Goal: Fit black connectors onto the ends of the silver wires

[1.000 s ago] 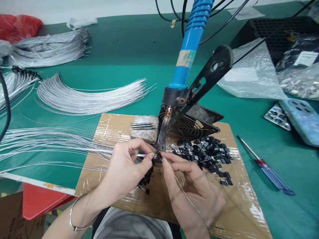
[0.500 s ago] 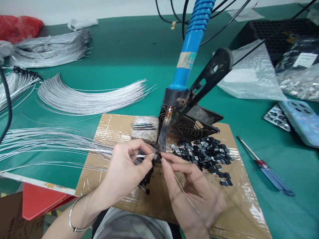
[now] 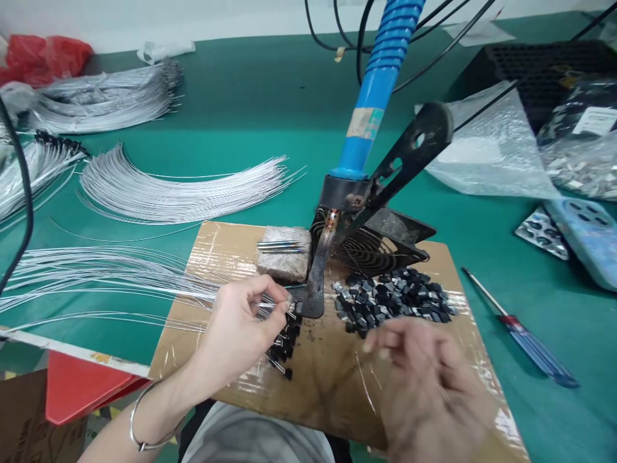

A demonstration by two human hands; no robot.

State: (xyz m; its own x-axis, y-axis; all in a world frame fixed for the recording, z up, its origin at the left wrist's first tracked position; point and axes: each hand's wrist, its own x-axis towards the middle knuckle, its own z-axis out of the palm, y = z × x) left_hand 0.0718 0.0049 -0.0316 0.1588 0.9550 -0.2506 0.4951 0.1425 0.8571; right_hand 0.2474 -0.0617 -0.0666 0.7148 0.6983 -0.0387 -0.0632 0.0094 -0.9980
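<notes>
My left hand (image 3: 243,331) pinches the end of a thin white wire between thumb and index finger, just left of the bracket foot below the soldering iron (image 3: 369,103). Whatever sits at the wire's end is too small to make out. My right hand (image 3: 429,379), smeared by motion, is over the right of the cardboard (image 3: 332,399), in front of a pile of small black connectors (image 3: 395,296). A thin strand of solder wire (image 3: 365,382) shows beside its fingers. Finished-looking wire ends with black tips (image 3: 288,341) lie under my left hand.
A sponge block (image 3: 283,262) with several metal tips stands behind my left hand. Bundles of white wire (image 3: 178,193) spread across the left of the green table. On the right are a screwdriver (image 3: 530,341), a phone (image 3: 585,238) and plastic bags (image 3: 491,154).
My right hand has moved away from the soldering spot, right and toward me, leaving the solder strand's end apart from the iron. My left hand keeps its pinch, shifted slightly left.
</notes>
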